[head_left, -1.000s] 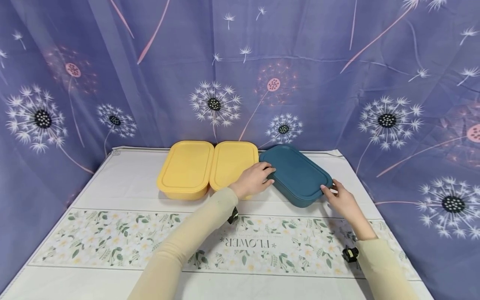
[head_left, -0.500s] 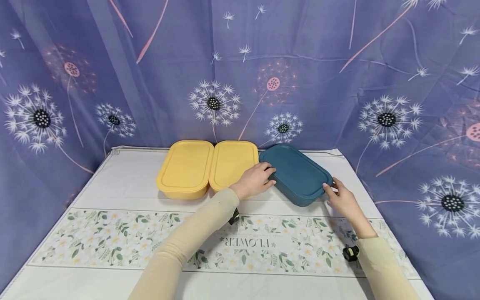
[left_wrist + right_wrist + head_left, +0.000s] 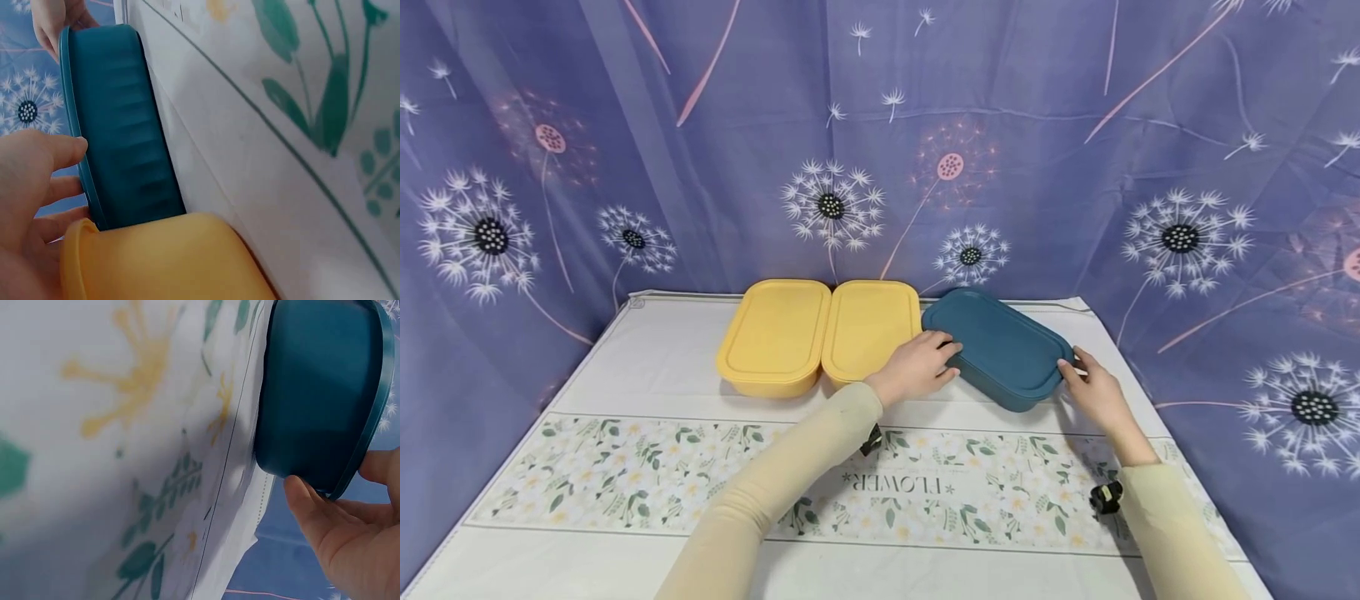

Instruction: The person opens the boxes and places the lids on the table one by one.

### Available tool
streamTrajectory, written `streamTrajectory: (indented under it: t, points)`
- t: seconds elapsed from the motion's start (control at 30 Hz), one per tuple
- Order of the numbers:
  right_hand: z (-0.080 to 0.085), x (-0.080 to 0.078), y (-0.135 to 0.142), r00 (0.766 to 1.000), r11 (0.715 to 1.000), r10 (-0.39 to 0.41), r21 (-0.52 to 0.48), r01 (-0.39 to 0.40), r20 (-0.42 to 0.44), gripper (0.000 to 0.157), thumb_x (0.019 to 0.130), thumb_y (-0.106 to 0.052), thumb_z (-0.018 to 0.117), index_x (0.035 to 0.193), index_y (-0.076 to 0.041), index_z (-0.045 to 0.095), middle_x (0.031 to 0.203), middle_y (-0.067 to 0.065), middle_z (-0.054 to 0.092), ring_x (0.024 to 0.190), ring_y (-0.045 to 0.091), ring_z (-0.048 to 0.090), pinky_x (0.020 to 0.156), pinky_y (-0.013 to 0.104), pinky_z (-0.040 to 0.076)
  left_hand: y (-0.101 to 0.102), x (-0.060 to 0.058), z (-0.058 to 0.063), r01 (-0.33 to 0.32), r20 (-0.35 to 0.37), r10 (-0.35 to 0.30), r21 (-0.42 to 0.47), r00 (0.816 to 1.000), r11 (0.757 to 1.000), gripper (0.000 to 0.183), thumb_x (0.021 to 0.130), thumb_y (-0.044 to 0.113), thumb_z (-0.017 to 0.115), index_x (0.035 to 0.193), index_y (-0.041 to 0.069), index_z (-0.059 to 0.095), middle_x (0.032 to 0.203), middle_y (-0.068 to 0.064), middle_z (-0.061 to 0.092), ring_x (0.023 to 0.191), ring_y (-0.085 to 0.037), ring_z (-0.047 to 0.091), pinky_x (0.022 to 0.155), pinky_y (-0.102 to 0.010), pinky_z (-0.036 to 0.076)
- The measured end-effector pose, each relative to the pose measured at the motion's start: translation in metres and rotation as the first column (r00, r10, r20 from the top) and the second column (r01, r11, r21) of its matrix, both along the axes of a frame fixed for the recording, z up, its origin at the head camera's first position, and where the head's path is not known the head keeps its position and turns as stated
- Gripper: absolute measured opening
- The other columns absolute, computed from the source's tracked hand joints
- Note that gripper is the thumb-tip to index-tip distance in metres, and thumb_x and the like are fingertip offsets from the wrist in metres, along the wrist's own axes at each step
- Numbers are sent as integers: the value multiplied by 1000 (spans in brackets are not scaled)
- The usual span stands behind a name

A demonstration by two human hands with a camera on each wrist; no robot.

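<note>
A dark blue lidded food container [image 3: 1000, 342] lies askew on the table, right of two yellow ones. My left hand [image 3: 917, 367] holds its left end, the thumb against the lid's rim in the left wrist view and the other fingers by the end facing the yellow container [image 3: 169, 256]. At the opposite end, my right hand [image 3: 1097, 396] grips the near right corner. In the right wrist view its thumb and fingers stand around that corner of the blue container [image 3: 322, 394]. The left hand and forearm cover part of the nearer yellow container [image 3: 872, 325].
Another yellow lidded container [image 3: 775, 329] stands at the left, side by side with its twin. A white tablecloth [image 3: 625, 367] with a floral band [image 3: 700, 483] covers the table. Purple dandelion curtains [image 3: 737, 167] rise behind and at both sides.
The blue container's near right end has shifted slightly right and away, turning the container a little. My right hand has moved along with it, while the left hand stays at the left end.
</note>
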State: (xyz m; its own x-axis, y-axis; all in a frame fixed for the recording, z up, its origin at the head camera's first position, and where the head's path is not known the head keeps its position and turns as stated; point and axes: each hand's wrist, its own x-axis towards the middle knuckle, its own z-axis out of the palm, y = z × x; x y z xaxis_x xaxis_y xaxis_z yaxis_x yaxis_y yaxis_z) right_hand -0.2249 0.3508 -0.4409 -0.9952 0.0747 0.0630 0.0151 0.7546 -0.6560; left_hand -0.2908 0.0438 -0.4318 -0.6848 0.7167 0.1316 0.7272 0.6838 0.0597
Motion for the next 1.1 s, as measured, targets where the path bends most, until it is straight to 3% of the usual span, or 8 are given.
streamTrajectory:
  t: [0.33, 0.57, 0.8, 1.1]
  points:
    - [1, -7, 13, 998, 1000, -29, -7, 29, -48, 66, 110, -38, 38, 152, 11, 29, 140, 42, 44, 123, 57, 50, 94, 60, 50, 5, 15, 2, 68, -33, -68, -3, 997, 998, 49, 105, 39, 53, 147, 13, 53, 146, -7, 52, 133, -21, 46, 114, -31, 35]
    - [-1, -14, 21, 996, 999, -42, -11, 41, -72, 62, 110, -36, 39, 149, 12, 36, 133, 41, 51, 107, 51, 63, 87, 57, 54, 9, 24, 2, 88, -34, -88, -6, 996, 996, 49, 105, 41, 52, 148, 16, 52, 147, -4, 51, 133, -19, 45, 112, -29, 35]
    - [-2, -19, 27, 992, 998, -63, -3, 63, -113, 56, 110, -32, 42, 144, 12, 44, 126, 39, 57, 101, 49, 66, 79, 48, 57, 12, 36, 5, 123, -16, -122, 5, 992, 992, 47, 106, 40, 51, 147, 17, 53, 149, -1, 51, 134, -17, 44, 112, -26, 35]
    - [-2, -21, 27, 988, 996, -83, 25, 87, -134, 53, 110, -32, 41, 142, 10, 47, 125, 39, 57, 115, 55, 55, 92, 62, 47, 10, 41, 7, 153, -16, -153, 5, 988, 988, 46, 107, 39, 49, 147, 17, 53, 150, 0, 50, 135, -16, 45, 112, -24, 34]
